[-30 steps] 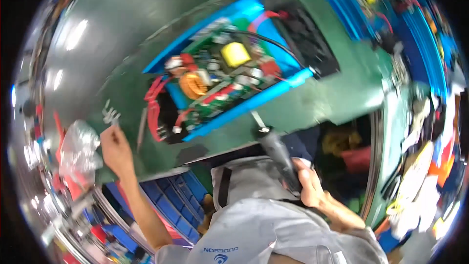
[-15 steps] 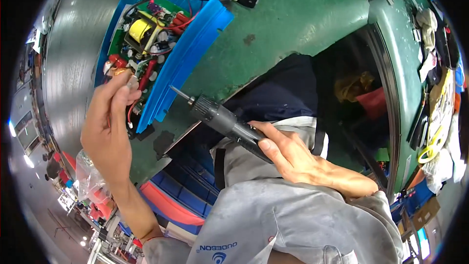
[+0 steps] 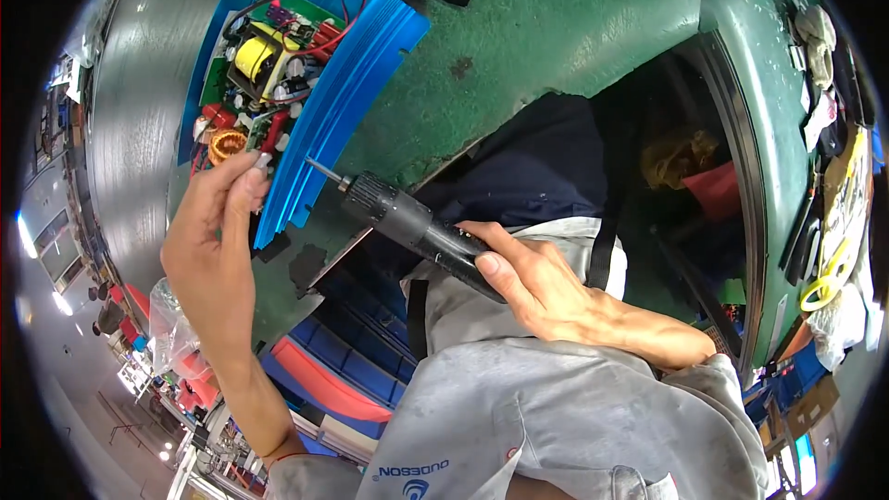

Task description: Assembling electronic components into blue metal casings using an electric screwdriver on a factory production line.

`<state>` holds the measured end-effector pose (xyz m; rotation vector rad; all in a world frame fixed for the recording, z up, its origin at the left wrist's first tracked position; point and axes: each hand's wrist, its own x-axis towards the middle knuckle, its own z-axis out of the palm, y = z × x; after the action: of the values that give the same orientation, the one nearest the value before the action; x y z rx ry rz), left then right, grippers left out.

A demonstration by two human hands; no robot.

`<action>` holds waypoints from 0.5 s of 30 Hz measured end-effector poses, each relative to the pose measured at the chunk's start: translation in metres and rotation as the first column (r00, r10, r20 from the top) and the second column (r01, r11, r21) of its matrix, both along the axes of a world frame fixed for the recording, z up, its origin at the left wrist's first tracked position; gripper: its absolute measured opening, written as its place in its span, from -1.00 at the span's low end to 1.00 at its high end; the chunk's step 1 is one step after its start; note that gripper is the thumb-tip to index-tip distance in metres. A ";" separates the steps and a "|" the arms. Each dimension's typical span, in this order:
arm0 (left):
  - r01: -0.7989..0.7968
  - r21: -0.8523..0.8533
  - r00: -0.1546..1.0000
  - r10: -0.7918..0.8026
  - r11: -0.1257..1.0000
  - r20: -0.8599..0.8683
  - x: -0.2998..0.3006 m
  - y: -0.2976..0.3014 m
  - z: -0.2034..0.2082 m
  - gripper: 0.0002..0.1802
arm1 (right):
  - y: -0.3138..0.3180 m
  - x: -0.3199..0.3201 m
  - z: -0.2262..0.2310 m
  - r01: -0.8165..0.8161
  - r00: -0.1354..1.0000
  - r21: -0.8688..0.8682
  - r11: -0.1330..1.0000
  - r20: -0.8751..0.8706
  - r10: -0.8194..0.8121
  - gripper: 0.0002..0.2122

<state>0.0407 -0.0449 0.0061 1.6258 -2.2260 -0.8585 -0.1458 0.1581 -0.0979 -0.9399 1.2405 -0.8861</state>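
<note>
Left hand [image 3: 213, 245] moved to board [image 3: 215, 83] | fingers [image 3: 241, 193] pinch small piece [image 3: 262, 160], unclear | right hand [image 3: 546, 294] grips screwdriver [image 3: 400, 219] | blue wall [image 3: 347, 102] between

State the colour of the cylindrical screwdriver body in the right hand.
Screwdriver body: black, best seen in the head view.

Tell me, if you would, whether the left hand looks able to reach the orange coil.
Probably yes: the left hand appears close to the orange coil, with nothing visible blocking the way, though it holds a small pale piece.
</note>
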 end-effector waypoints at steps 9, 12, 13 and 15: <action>0.490 -0.408 0.852 -0.324 0.771 0.410 -0.004 -0.021 -0.004 -0.89 | -0.010 -0.010 0.003 -0.095 0.930 0.250 0.964 0.368 -0.004 -0.38; 0.518 -0.393 0.847 -0.393 0.760 0.358 0.003 -0.031 -0.012 -0.86 | -0.002 -0.004 -0.010 -0.120 0.827 0.391 0.912 0.548 -0.127 -0.32; 0.506 -0.364 0.857 -0.408 0.782 0.316 0.004 -0.030 -0.013 -0.85 | -0.002 -0.002 -0.010 -0.143 0.811 0.409 0.901 0.570 -0.130 -0.31; 0.493 -0.333 0.866 -0.419 0.804 0.272 0.004 -0.028 -0.011 -0.84 | 0.003 -0.003 -0.007 -0.156 0.831 0.427 0.891 0.545 -0.116 -0.28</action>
<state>0.0447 -0.0730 -0.0049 1.0271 -2.7610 -0.3109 -0.1490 0.1609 -0.1051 -0.2698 0.8583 -0.7288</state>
